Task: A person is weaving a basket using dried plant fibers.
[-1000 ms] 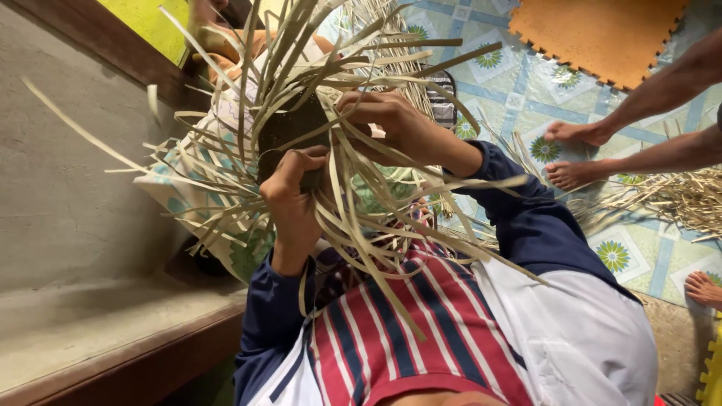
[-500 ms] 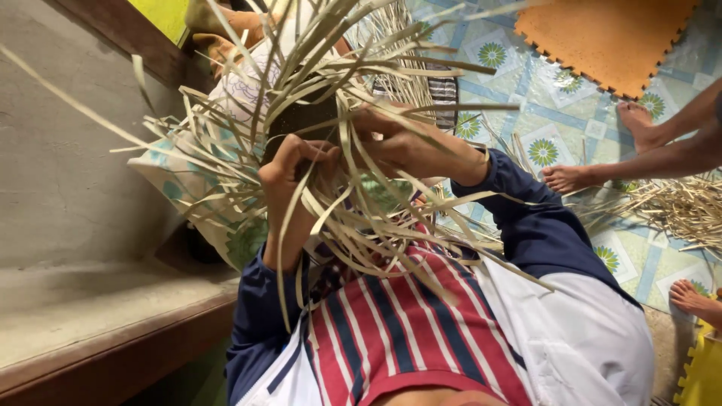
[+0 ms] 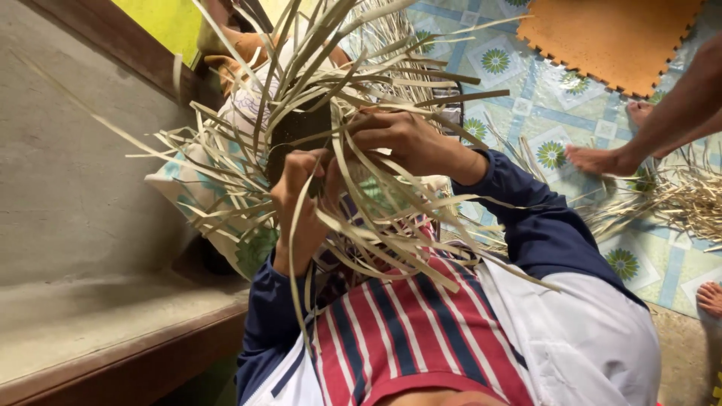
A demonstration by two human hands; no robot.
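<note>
Both arms reach forward in dark blue sleeves, elbows bent. The left hand is raised with its fingers curled closed and wrist bare. The right hand sits just beside it, slightly higher, fingers bent in a pinching grip.

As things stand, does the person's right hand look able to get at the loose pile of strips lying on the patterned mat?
Probably not right away. The right hand is gripping the woven strips held in front of the chest, together with the left hand. The pile lies off to the side on the mat, where another person's foot rests.
</note>
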